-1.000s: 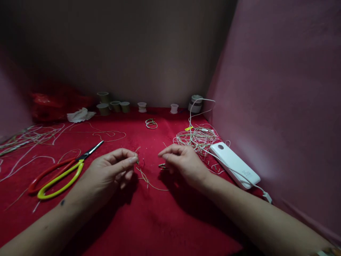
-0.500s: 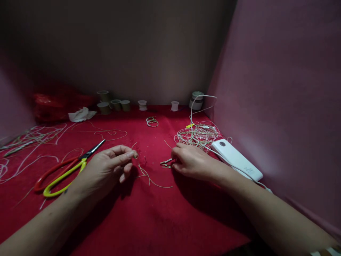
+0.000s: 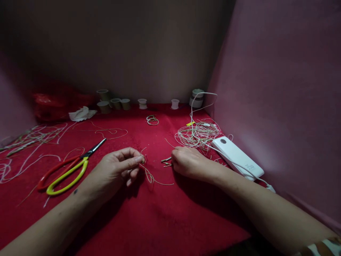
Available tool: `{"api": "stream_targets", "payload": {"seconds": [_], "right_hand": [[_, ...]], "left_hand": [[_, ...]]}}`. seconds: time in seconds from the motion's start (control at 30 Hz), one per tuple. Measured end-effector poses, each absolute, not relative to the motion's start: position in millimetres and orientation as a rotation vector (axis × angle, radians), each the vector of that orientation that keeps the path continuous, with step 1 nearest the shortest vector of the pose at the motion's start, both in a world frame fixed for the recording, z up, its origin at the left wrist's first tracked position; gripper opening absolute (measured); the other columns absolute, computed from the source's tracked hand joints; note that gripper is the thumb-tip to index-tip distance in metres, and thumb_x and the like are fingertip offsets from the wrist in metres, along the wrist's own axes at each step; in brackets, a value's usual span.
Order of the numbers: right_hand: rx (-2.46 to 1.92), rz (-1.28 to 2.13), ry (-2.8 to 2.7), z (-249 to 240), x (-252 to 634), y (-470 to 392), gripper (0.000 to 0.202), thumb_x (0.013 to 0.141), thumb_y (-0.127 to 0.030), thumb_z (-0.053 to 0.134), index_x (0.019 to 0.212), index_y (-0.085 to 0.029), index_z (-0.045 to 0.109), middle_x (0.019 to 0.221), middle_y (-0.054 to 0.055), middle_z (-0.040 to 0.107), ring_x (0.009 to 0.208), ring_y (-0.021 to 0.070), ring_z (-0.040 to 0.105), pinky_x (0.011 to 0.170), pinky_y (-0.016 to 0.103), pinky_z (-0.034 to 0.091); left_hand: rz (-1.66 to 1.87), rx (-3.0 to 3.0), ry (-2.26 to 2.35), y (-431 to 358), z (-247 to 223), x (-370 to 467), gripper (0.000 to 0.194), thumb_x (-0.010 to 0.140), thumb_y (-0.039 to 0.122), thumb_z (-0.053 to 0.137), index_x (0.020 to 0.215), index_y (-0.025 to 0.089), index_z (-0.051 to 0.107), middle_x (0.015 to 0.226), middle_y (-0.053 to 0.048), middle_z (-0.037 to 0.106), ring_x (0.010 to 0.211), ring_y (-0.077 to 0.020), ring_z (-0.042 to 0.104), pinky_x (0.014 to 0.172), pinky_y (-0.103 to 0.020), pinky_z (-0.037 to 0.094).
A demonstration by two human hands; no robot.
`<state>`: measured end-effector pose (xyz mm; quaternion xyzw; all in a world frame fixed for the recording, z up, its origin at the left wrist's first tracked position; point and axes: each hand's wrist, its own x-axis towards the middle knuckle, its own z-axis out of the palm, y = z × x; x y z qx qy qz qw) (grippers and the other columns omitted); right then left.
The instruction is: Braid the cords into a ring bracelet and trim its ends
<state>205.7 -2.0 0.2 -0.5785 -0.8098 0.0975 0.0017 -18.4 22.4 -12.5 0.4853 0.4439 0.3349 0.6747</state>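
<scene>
Between thumb and forefinger, my left hand [image 3: 124, 164] pinches thin tan cord [image 3: 149, 176], whose loose ends trail onto the red cloth. A small greenish bit shows at the fingertips. My right hand [image 3: 189, 161] is closed over the cloth, its fingertips mostly hidden from me. From its left side stick out short braided cord pieces [image 3: 166, 160], and one thin strand rises above the knuckles. Open-handled scissors [image 3: 70, 169] with red and yellow grips lie beside my left forearm.
A tangled cord heap [image 3: 198, 133] and a white power bank [image 3: 238, 158] with a cable lie at right. Small cord rings [image 3: 152, 120] rest mid-table. Thread spools [image 3: 116, 104] and a jar [image 3: 196, 99] line the back wall. Loose cords [image 3: 34, 142] cover the left.
My left hand has shifted right, toward my right hand, carrying the cord with it. My right hand stays nearly in place, its fingers a little more curled under.
</scene>
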Motion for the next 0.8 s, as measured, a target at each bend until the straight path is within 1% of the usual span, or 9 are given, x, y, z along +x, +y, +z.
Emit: {"api": "stream_targets", "payload": {"seconds": [0.1, 0.2, 0.27, 0.33, 0.43, 0.57, 0.67, 0.73, 0.8], "right_hand": [[-1.731, 0.512, -2.393, 5.6, 209.0, -1.3, 0.01, 0.074, -0.01, 0.052, 0.068, -0.014, 0.059, 0.072, 0.01, 0.066, 0.061, 0.0144, 0.056, 0.053, 0.028, 0.033], [-1.556, 1.068, -2.0, 9.5, 209.8, -3.1, 0.01, 0.072, -0.007, 0.05, 0.068, -0.016, 0.052, 0.059, 0.002, 0.059, 0.05, 0.0098, 0.052, 0.048, 0.023, 0.036], [-1.451, 1.399, -1.699, 9.9, 208.0, -4.8, 0.011, 0.073, -0.006, 0.049, 0.071, -0.017, 0.05, 0.059, 0.0, 0.058, 0.042, 0.0074, 0.049, 0.041, 0.021, 0.034], [-1.354, 1.539, -1.507, 8.8, 205.3, -6.3, 0.011, 0.074, -0.007, 0.05, 0.072, -0.018, 0.048, 0.062, 0.0, 0.06, 0.038, 0.0056, 0.046, 0.036, 0.019, 0.03], [-1.242, 1.573, -1.395, 6.8, 202.3, -7.0, 0.01, 0.074, -0.007, 0.052, 0.073, -0.017, 0.05, 0.064, -0.001, 0.061, 0.037, 0.005, 0.046, 0.032, 0.018, 0.03], [-1.204, 1.613, -1.315, 7.4, 201.9, -6.0, 0.012, 0.075, -0.008, 0.055, 0.083, -0.017, 0.052, 0.065, -0.002, 0.061, 0.04, 0.0068, 0.051, 0.033, 0.017, 0.035], [-1.302, 1.592, -1.373, 10.2, 201.9, -6.1, 0.015, 0.078, -0.007, 0.052, 0.091, -0.015, 0.053, 0.063, -0.002, 0.061, 0.039, 0.0068, 0.051, 0.033, 0.018, 0.035], [-1.431, 1.532, -1.476, 12.2, 201.3, -7.0, 0.02, 0.08, -0.004, 0.048, 0.096, -0.014, 0.055, 0.057, -0.003, 0.058, 0.037, 0.007, 0.048, 0.034, 0.018, 0.035], [-1.572, 1.435, -1.617, 13.7, 200.5, -7.8, 0.022, 0.082, -0.005, 0.046, 0.098, -0.012, 0.06, 0.05, -0.004, 0.054, 0.035, 0.0073, 0.045, 0.036, 0.02, 0.034]], "left_hand": [[0.752, 1.075, 1.0, 21.1, -11.8, -16.6, 0.027, 0.067, 0.035, 0.079, 0.073, 0.017, 0.06, 0.043, 0.003, 0.054, 0.035, -0.006, 0.044, 0.033, -0.014, 0.035], [0.746, 1.034, 1.0, 18.9, -10.1, -14.3, 0.028, 0.064, 0.034, 0.081, 0.07, 0.016, 0.06, 0.041, 0.004, 0.054, 0.033, -0.0051, 0.042, 0.032, -0.013, 0.034], [0.736, 1.006, 0.996, 17.4, -9.0, -12.6, 0.029, 0.062, 0.034, 0.082, 0.068, 0.016, 0.06, 0.041, 0.004, 0.053, 0.033, -0.0047, 0.04, 0.032, -0.013, 0.034], [0.73, 0.994, 0.984, 16.2, -8.4, -11.1, 0.03, 0.062, 0.035, 0.082, 0.067, 0.015, 0.06, 0.04, 0.004, 0.052, 0.033, -0.0044, 0.041, 0.032, -0.013, 0.033], [0.728, 0.998, 0.963, 15.3, -9.2, -9.9, 0.028, 0.063, 0.034, 0.081, 0.068, 0.015, 0.062, 0.04, 0.004, 0.052, 0.033, -0.0042, 0.041, 0.033, -0.013, 0.032], [0.714, 1.002, 0.947, 15.2, -11.9, -10.0, 0.026, 0.066, 0.034, 0.08, 0.07, 0.014, 0.063, 0.042, 0.004, 0.053, 0.034, -0.004, 0.041, 0.034, -0.013, 0.032], [0.708, 1.002, 0.958, 15.1, -12.9, -10.5, 0.025, 0.067, 0.033, 0.079, 0.071, 0.014, 0.063, 0.042, 0.004, 0.052, 0.034, -0.0041, 0.041, 0.034, -0.013, 0.032], [0.7, 1.006, 0.964, 15.2, -13.4, -10.8, 0.024, 0.067, 0.033, 0.079, 0.071, 0.014, 0.063, 0.042, 0.004, 0.052, 0.034, -0.0043, 0.041, 0.034, -0.013, 0.032], [0.692, 1.008, 0.96, 15.3, -13.9, -10.9, 0.024, 0.068, 0.033, 0.079, 0.071, 0.015, 0.063, 0.043, 0.004, 0.052, 0.034, -0.0045, 0.041, 0.033, -0.013, 0.033]]}}
